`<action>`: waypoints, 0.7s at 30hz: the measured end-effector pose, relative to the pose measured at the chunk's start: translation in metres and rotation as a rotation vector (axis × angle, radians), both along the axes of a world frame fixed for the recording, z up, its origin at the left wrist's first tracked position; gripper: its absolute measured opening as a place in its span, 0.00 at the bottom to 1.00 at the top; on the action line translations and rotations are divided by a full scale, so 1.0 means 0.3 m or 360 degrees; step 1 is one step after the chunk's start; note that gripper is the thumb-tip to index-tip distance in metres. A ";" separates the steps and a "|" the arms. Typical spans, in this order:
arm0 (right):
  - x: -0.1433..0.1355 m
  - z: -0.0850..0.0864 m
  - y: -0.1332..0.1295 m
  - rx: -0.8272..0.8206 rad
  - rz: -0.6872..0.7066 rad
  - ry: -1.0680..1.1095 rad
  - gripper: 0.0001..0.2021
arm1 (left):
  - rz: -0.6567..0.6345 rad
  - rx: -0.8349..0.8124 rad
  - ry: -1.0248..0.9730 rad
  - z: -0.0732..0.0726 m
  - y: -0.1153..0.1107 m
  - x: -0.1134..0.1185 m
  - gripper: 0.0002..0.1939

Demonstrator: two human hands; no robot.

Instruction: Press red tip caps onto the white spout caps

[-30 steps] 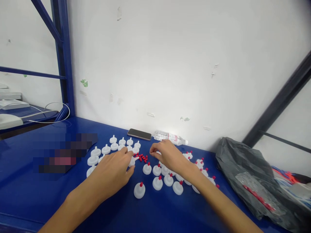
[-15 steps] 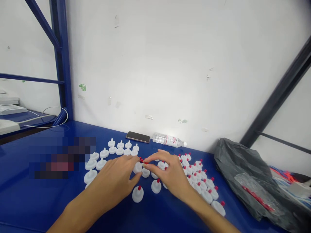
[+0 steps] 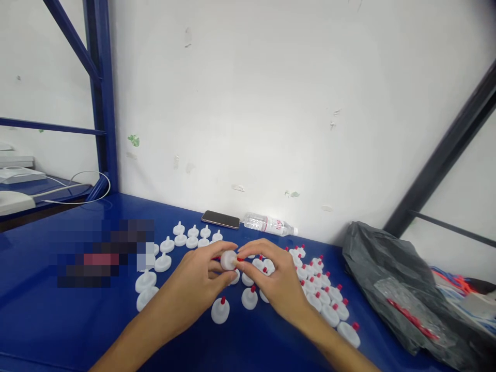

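Note:
My left hand [image 3: 199, 281] is closed around a white round nozzle cap [image 3: 228, 260], tilted so its spout points right. Between the thumb and fingers of my right hand [image 3: 277, 276] is a small red tip cap [image 3: 240, 259], right at that spout. I cannot tell whether the two touch. A bit of red also shows by my left fingers. Below the hands stand a red-tipped nozzle cap [image 3: 220, 311] and another red-tipped cap [image 3: 249, 298]. Several bare-spouted white caps [image 3: 163, 262] are left of my left hand; many red-tipped caps [image 3: 330, 314] sit to the right.
A phone [image 3: 220, 219] and a clear bottle [image 3: 269, 225] lie along the wall on the blue table [image 3: 182, 356]. On the right, a dark plastic bag [image 3: 372, 274] holds a clear bag of red pieces [image 3: 413, 318]. A blue post [image 3: 104, 103] rises at the left.
The white nozzle cap has come up between my hands, its spout now turned to my right hand. My left hand has shifted slightly right and its fingers have spread around the cap.

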State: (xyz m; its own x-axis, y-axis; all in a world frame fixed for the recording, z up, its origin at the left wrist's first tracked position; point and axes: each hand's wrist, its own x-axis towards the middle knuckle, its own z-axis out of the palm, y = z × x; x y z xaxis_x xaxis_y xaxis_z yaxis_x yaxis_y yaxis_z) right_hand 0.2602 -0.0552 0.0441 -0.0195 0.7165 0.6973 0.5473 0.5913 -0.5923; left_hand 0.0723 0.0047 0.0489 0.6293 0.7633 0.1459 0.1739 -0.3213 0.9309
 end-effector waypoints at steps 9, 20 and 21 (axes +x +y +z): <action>0.003 -0.004 -0.012 0.0135 0.0173 -0.0075 0.10 | -0.0268 -0.0499 -0.0313 0.034 -0.022 0.002 0.31; -0.008 -0.005 -0.017 0.0228 0.0236 -0.0012 0.09 | -0.0179 -0.0564 -0.0392 0.011 -0.019 0.015 0.29; -0.007 -0.006 -0.018 0.0213 0.0214 -0.0016 0.09 | -0.0192 -0.0526 -0.0364 0.008 -0.018 0.016 0.29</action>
